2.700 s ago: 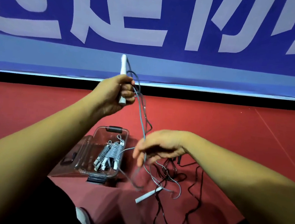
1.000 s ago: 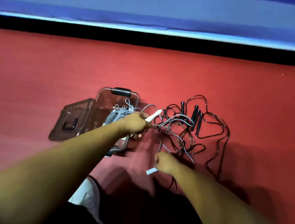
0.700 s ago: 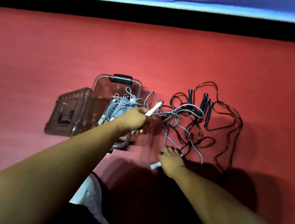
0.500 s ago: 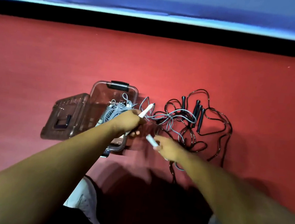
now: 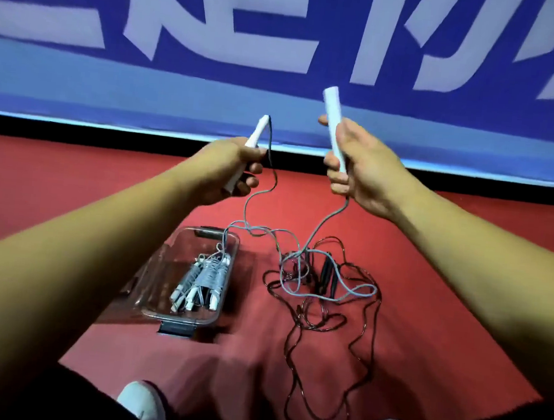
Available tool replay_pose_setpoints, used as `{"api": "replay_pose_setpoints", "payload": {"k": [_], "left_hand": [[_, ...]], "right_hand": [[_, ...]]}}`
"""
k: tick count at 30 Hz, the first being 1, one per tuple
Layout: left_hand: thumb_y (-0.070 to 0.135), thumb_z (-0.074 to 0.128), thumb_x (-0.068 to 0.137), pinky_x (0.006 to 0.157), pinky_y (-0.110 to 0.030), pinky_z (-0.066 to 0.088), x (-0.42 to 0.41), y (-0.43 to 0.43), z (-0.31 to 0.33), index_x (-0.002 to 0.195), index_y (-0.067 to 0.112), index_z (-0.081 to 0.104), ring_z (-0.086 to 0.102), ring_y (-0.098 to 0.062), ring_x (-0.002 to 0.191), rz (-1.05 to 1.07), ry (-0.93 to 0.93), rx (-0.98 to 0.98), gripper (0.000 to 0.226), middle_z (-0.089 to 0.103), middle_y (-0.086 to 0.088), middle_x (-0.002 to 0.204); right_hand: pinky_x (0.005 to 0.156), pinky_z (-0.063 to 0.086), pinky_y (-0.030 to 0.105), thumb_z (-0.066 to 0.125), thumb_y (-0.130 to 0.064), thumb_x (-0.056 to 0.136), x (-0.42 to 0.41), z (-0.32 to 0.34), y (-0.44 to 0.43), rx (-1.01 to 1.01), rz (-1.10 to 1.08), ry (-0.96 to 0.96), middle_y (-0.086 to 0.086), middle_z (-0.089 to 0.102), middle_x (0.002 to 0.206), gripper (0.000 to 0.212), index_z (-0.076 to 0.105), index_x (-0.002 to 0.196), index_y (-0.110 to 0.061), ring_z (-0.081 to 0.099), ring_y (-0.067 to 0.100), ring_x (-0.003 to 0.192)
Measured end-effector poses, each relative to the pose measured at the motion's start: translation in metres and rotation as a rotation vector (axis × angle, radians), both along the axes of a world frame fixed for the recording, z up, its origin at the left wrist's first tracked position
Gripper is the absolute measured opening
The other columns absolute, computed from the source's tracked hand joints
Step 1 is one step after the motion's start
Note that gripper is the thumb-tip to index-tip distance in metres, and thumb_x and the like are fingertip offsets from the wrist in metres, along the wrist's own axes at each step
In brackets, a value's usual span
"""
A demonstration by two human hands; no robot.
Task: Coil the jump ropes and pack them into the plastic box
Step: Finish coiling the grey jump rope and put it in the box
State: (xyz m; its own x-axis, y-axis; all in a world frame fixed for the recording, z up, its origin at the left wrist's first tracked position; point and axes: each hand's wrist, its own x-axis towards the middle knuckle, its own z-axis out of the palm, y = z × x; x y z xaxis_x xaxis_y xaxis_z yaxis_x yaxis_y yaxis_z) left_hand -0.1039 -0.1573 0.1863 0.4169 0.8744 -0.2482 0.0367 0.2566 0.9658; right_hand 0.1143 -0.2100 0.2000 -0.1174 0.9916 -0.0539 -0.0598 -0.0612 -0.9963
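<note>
Grey rope (image 5: 245, 209) tangles over black rope (image 5: 325, 276) beside box (image 5: 179, 318).

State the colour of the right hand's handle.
White cylindrical plastic handle, best in head view.

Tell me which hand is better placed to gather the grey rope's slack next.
Right, likely. The right hand hangs above the loose loops of the thin grey cord, which lie across the black rope tangle. The left hand hangs nearer the clear plastic box. Both grip white cylindrical handles.
</note>
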Motion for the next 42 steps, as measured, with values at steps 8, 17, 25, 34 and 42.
{"api": "replay_pose_setpoints", "payload": {"k": [8,17,25,34,42], "left_hand": [[0.023,0.049,0.103,0.047,-0.027,0.049,-0.013,-0.058,0.024,0.092,0.008,0.054,0.056,-0.019,0.052,-0.073,0.285,0.002,0.019,0.055,-0.012,0.067],[0.014,0.059,0.090,0.037,-0.018,0.035,-0.013,-0.075,0.004,0.099,0.006,0.056,0.045,-0.010,0.041,-0.550,0.185,-0.213,0.012,0.060,-0.010,0.071],[0.007,0.060,0.086,0.041,-0.020,0.019,-0.018,-0.051,0.013,0.091,0.006,0.052,0.036,-0.009,0.039,-0.562,0.114,-0.205,0.009,0.045,-0.005,0.061],[0.016,0.052,0.086,0.038,-0.014,0.019,-0.022,-0.034,0.028,0.089,0.011,0.050,0.029,-0.002,0.040,-0.144,-0.313,-0.029,0.006,0.038,0.004,0.060],[0.016,0.049,0.095,0.043,-0.016,0.026,-0.053,-0.017,0.038,0.087,0.014,0.051,0.033,-0.007,0.044,0.199,-0.433,0.061,0.009,0.042,0.004,0.062]], "right_hand": [[0.054,0.039,0.020,0.065,-0.011,0.090,-0.015,0.021,-0.060,0.213,0.485,-0.875,-0.002,0.067,0.068,0.023,0.068,0.112,-0.018,0.051,0.011,0.055],[0.053,0.032,0.026,0.085,-0.033,0.068,-0.020,-0.009,-0.056,0.342,0.158,-1.027,-0.009,0.056,0.070,0.037,0.057,0.085,-0.018,0.044,0.006,0.060],[0.073,0.045,0.016,0.063,0.003,0.087,-0.008,-0.023,-0.021,0.219,-0.002,-0.611,0.010,0.063,0.088,0.014,0.069,0.096,-0.006,0.060,0.020,0.082],[0.065,0.049,0.035,0.063,-0.014,0.093,0.025,-0.035,-0.003,0.072,-0.011,-0.419,0.005,0.046,0.057,0.017,0.055,0.079,-0.008,0.058,0.018,0.051],[0.052,0.044,0.021,0.067,-0.007,0.089,0.058,-0.063,-0.015,-0.070,0.028,-0.721,0.011,0.056,0.060,0.018,0.057,0.075,-0.007,0.066,0.019,0.053]]}}
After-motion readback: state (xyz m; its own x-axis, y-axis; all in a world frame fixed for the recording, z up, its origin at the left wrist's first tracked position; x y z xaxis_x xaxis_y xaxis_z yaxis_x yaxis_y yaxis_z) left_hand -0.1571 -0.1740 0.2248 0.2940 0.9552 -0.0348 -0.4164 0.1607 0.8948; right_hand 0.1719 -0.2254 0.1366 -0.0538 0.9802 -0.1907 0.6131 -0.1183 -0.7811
